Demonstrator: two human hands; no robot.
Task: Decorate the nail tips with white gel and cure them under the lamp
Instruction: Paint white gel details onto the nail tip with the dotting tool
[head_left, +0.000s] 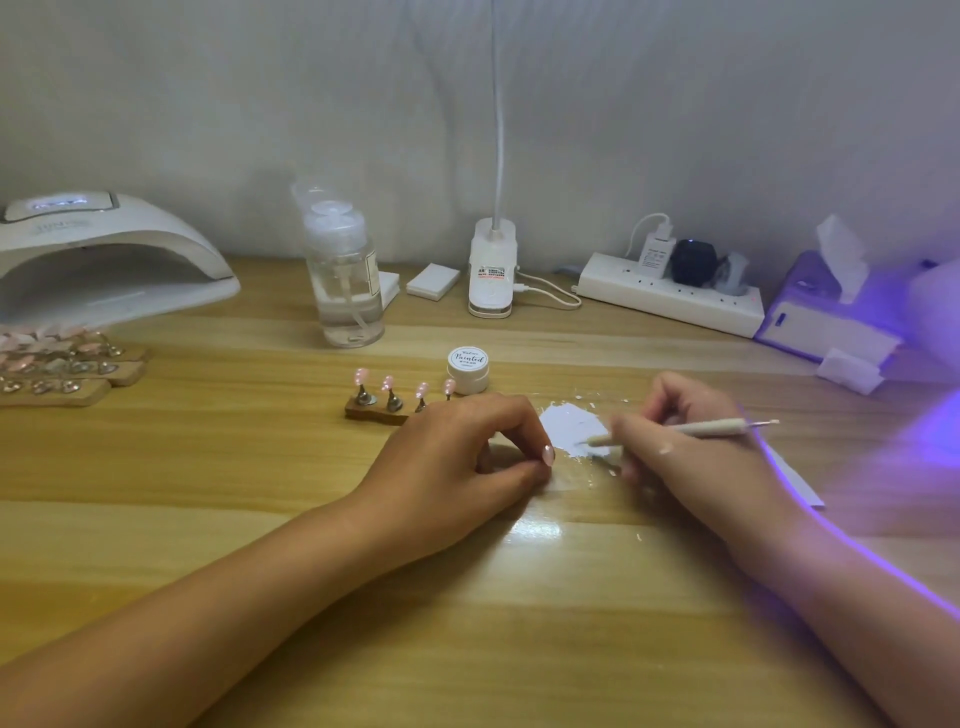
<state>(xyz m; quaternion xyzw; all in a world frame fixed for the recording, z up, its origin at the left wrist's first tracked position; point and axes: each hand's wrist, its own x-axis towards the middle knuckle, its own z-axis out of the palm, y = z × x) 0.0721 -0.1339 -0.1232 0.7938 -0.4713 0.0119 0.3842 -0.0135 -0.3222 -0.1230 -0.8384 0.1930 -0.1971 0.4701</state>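
Observation:
My left hand rests on the wooden table and pinches a small pink nail tip between thumb and fingers. My right hand grips a thin white pen-like tool, its front end over a white paper scrap smeared with white gel. A wooden holder with several pink nail tips on metal stands sits just behind my left hand. A small white gel jar with its lid on stands behind it. The white curing lamp sits at the far left.
More nail-tip holders lie in front of the lamp. A clear pump bottle, a white clip-lamp base, a power strip and a tissue box line the back. Purple light glows at the right edge.

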